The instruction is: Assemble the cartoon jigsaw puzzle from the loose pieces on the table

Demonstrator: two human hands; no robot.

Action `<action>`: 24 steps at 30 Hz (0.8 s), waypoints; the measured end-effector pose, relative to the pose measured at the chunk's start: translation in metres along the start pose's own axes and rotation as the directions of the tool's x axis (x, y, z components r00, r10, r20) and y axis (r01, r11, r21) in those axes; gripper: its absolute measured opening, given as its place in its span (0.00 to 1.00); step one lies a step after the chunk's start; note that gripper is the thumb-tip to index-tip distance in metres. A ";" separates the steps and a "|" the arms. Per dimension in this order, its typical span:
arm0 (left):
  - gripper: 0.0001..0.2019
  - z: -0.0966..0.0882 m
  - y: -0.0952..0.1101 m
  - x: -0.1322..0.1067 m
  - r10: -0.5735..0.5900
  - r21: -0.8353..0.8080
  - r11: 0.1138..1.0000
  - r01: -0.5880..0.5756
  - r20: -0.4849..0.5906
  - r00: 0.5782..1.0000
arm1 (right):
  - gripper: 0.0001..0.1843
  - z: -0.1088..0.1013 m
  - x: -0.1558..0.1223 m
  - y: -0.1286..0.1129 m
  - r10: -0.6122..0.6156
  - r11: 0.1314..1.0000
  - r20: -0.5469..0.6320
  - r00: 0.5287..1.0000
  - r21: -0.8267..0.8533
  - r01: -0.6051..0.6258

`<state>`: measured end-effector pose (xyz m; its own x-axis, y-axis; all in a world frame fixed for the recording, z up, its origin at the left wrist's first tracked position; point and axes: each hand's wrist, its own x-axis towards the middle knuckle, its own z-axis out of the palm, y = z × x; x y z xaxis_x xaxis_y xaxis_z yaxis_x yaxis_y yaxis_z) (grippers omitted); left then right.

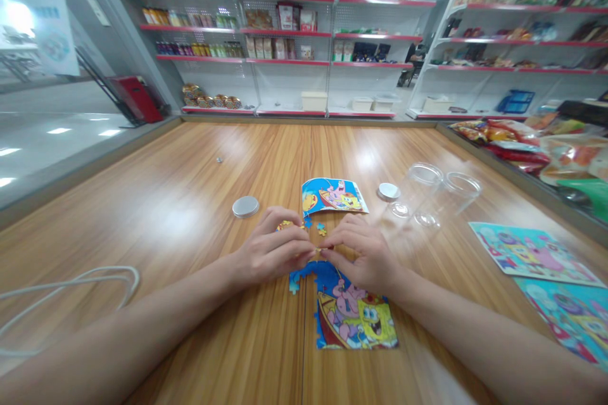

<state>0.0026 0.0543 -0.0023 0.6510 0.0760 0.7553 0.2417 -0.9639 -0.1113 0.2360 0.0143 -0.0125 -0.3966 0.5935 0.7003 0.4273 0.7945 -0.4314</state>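
My left hand [280,243] and my right hand [358,250] meet over the table, fingertips pinched around small jigsaw pieces [319,249]. Just below them lies a partly joined jigsaw puzzle [356,310] with a yellow sponge character and a pink figure in a boat; blue pieces [294,281] jut from its upper left. Beyond my fingers are a loose blue-and-yellow piece [322,229] and a curled picture sheet [335,195] with the same scene. More yellowish pieces [287,225] are partly hidden behind my left hand.
Two clear plastic jars [424,183] stand at the right, near a silver lid [389,191]. Another lid [246,206] lies left of my hands. Printed cartoon sheets [536,253] rest at far right, a white cable [95,278] at left. Stocked shelves stand behind the table [190,177].
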 end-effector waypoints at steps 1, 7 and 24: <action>0.08 0.000 0.000 0.001 0.004 -0.001 1.000 -0.004 -0.004 1.000 | 0.01 0.000 0.000 0.000 -0.009 1.000 -0.003 1.000 -0.004 0.009; 0.11 0.003 -0.001 0.000 -0.010 -0.040 0.999 0.010 0.004 1.000 | 0.01 0.000 -0.001 0.000 -0.038 0.999 0.018 0.999 -0.006 0.038; 0.10 0.003 -0.001 0.001 0.018 -0.077 0.997 -0.012 0.076 0.997 | 0.03 0.000 -0.002 -0.004 -0.035 0.999 0.060 0.998 -0.040 0.037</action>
<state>0.0046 0.0559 -0.0034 0.7078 0.0776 0.7021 0.1774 -0.9816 -0.0703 0.2354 0.0104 -0.0119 -0.4592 0.5722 0.6795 0.4444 0.8103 -0.3820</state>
